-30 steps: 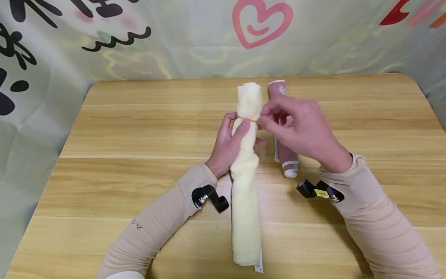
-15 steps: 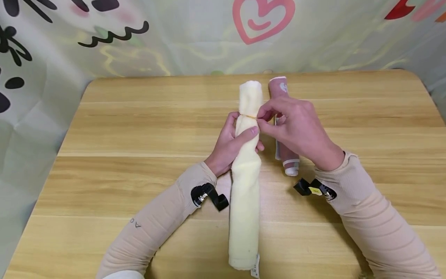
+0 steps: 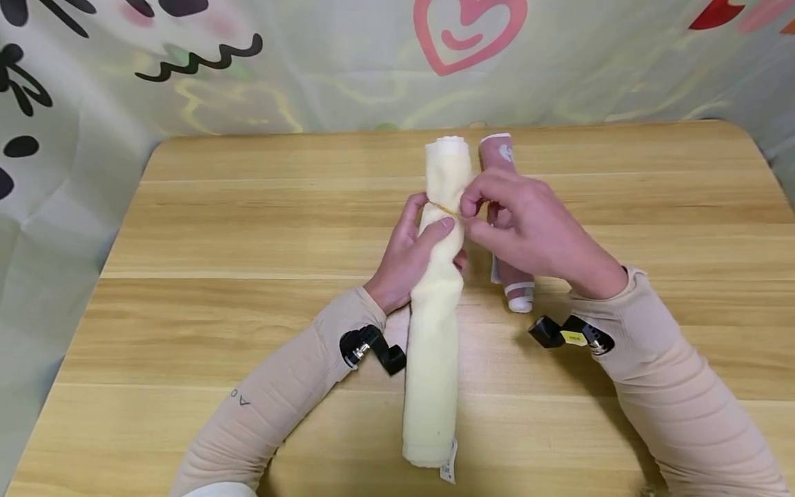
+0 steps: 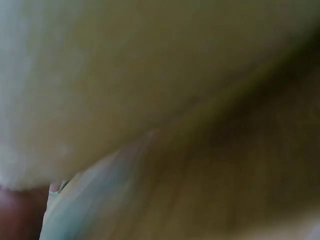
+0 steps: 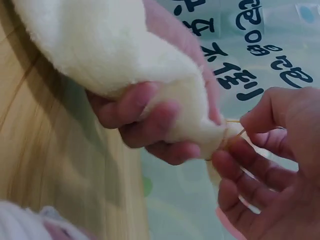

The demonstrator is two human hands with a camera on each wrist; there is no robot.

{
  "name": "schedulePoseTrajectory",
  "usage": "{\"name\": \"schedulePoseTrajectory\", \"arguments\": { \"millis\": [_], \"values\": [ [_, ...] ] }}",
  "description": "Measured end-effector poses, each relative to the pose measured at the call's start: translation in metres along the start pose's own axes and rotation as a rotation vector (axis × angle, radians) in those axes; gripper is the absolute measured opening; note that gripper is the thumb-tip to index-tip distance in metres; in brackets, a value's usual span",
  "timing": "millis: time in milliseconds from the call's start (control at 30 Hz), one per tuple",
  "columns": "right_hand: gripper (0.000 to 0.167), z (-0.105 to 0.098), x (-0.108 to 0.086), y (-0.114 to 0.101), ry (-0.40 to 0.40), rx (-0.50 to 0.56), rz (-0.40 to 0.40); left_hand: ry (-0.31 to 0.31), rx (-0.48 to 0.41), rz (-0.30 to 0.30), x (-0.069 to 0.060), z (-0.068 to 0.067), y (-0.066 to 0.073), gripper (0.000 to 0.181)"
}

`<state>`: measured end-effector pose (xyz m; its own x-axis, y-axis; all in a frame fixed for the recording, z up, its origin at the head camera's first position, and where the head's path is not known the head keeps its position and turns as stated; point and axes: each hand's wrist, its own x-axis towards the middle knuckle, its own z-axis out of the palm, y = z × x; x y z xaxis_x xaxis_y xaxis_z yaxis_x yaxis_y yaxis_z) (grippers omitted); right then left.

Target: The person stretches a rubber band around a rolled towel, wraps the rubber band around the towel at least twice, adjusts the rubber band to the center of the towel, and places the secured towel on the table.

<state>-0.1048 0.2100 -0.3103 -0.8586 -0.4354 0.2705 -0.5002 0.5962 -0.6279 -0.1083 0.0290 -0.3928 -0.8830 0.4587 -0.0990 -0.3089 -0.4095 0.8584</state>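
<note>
A long rolled cream towel (image 3: 431,359) stretches across the middle of the head view. My left hand (image 3: 406,259) grips its upper part, thumb on top and fingers wrapped underneath. Above that thumb a thin yellow-orange rubber band (image 3: 444,208) circles the roll and squeezes it narrower. My right hand (image 3: 531,224) pinches the band at the roll's right side. From the right wrist view, the band (image 5: 241,133) is drawn out from the towel (image 5: 105,45) by the right hand's (image 5: 280,150) fingers. Blurred cream towel (image 4: 100,90) fills much of the left wrist view.
A rolled pink towel (image 3: 497,152) with white edges lies right of the cream one, partly hidden behind my right hand. Both are over a wooden table (image 3: 248,241). A printed curtain (image 3: 348,69) hangs behind the table's far edge.
The cream towel's near end has swung left. My left thumb slid down, then back up a little. The right hand still pinches the rubber band, which now slants down toward it.
</note>
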Motion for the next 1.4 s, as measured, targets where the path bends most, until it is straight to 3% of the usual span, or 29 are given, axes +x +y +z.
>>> {"name": "schedulePoseTrajectory", "arguments": {
  "millis": [167, 267, 500, 633, 733, 867, 1000, 1167, 1300, 1400],
  "values": [
    [0.008, -0.003, -0.002, -0.002, -0.033, 0.064, 0.031, 0.048, 0.074, -0.042, 0.001, 0.002, -0.001, 0.024],
    [0.007, -0.004, -0.003, -0.004, -0.062, 0.033, 0.077, 0.058, 0.089, -0.056, 0.0, 0.001, -0.002, 0.022],
    [0.005, -0.005, -0.002, -0.013, -0.134, -0.12, 0.198, 0.108, 0.148, 0.041, 0.0, -0.001, -0.003, 0.018],
    [0.014, -0.006, -0.003, -0.014, -0.146, -0.128, 0.161, 0.113, 0.166, 0.089, 0.001, -0.002, -0.004, 0.017],
    [0.019, -0.006, -0.005, -0.012, -0.11, 0.006, 0.098, 0.124, 0.182, 0.112, 0.001, -0.001, -0.004, 0.016],
    [0.027, -0.007, -0.008, -0.01, -0.088, 0.297, 0.036, 0.127, 0.171, 0.101, 0.001, -0.001, -0.005, 0.016],
    [0.039, -0.013, -0.009, -0.008, -0.202, 0.507, -0.042, 0.121, 0.156, 0.06, 0.002, -0.001, -0.005, 0.018],
    [0.048, -0.011, -0.006, 0.001, -0.294, 0.735, -0.252, 0.121, 0.183, 0.046, 0.001, -0.003, -0.005, 0.022],
    [0.053, -0.007, -0.002, 0.008, -0.336, 0.835, -0.43, 0.108, 0.252, 0.042, -0.001, -0.005, -0.005, 0.026],
    [0.056, -0.006, -0.001, 0.01, -0.367, 0.863, -0.452, 0.088, 0.278, 0.035, -0.002, -0.006, -0.005, 0.028]
  ]
}}
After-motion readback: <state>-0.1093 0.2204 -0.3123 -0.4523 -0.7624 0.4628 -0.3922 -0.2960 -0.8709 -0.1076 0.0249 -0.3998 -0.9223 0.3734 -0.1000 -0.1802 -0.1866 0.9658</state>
